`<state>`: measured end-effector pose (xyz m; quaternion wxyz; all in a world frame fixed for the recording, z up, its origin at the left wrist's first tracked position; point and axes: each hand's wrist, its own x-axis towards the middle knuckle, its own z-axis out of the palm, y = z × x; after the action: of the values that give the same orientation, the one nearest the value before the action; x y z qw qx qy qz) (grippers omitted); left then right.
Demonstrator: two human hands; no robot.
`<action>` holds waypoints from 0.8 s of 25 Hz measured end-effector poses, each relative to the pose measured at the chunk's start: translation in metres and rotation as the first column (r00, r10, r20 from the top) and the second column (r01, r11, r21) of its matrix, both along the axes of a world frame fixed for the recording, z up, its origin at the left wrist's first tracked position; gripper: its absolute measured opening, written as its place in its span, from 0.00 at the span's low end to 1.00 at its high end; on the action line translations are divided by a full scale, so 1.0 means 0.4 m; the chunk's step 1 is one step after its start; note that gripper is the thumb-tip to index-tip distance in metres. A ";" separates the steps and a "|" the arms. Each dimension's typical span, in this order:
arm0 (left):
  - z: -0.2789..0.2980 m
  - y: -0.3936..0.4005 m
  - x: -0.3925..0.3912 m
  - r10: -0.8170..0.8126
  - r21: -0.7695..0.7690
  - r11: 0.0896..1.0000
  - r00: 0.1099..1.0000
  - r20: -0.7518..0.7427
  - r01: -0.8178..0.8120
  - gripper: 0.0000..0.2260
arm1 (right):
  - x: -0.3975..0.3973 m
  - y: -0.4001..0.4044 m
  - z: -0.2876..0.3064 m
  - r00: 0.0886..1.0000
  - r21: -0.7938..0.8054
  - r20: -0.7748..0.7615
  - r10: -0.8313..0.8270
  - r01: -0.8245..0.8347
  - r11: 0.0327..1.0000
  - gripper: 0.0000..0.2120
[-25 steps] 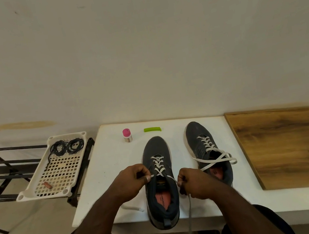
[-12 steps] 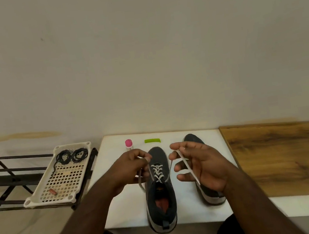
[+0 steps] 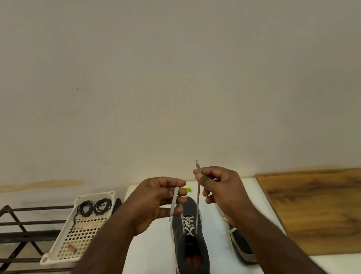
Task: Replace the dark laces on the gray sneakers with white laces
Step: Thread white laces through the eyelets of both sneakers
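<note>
White lace (image 3: pixel 195 206) ends are pinched taut by left hand (image 3: pixel 158 202) and right hand (image 3: pixel 221 189) above the sneaker (image 3: pixel 190 249) at the table's (image 3: pixel 150 257) near edge, evening lengths; tying likely follows.

No legible text or labels

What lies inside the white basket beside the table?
Two coils of dark laces lie at the far end of the basket, and a small reddish thing at the near end. Nothing in it is covered.
</note>
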<state>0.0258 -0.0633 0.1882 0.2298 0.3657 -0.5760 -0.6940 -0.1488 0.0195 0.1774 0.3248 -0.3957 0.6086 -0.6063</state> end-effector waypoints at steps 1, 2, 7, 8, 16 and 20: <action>0.005 0.003 0.002 -0.012 -0.020 1.000 1.000 -0.001 0.012 0.14 | 0.004 -0.006 -0.004 0.999 -0.004 -0.025 -0.032 0.031 0.999 0.04; 0.006 0.004 0.003 -0.009 -0.045 0.999 1.000 -0.004 0.009 0.13 | 0.008 -0.011 -0.007 0.998 -0.010 -0.031 -0.051 0.050 0.999 0.04; 0.011 -0.002 -0.021 0.142 -0.288 0.949 0.990 0.020 -0.130 0.06 | 0.024 -0.036 -0.011 0.996 -0.054 0.013 -0.086 0.087 0.995 0.09; 0.011 -0.006 -0.032 0.186 -0.344 0.925 0.982 0.031 -0.164 0.06 | 0.026 -0.043 -0.012 0.994 -0.062 0.010 -0.104 0.105 0.993 0.10; 0.031 -0.033 -0.111 0.316 -0.446 0.847 0.949 -0.017 -0.290 0.05 | 0.032 -0.097 -0.014 0.982 -0.078 0.009 -0.190 0.190 0.979 0.08; 0.035 -0.037 -0.128 0.321 -0.405 0.861 0.946 -0.039 -0.308 0.05 | 0.023 -0.113 -0.020 0.978 -0.083 -0.032 -0.204 0.201 0.976 0.08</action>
<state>-0.0255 -0.0781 0.2024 0.4023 0.4091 -0.6434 -0.5069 -0.1396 -0.0256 0.1695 0.2328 -0.3564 0.6277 -0.6518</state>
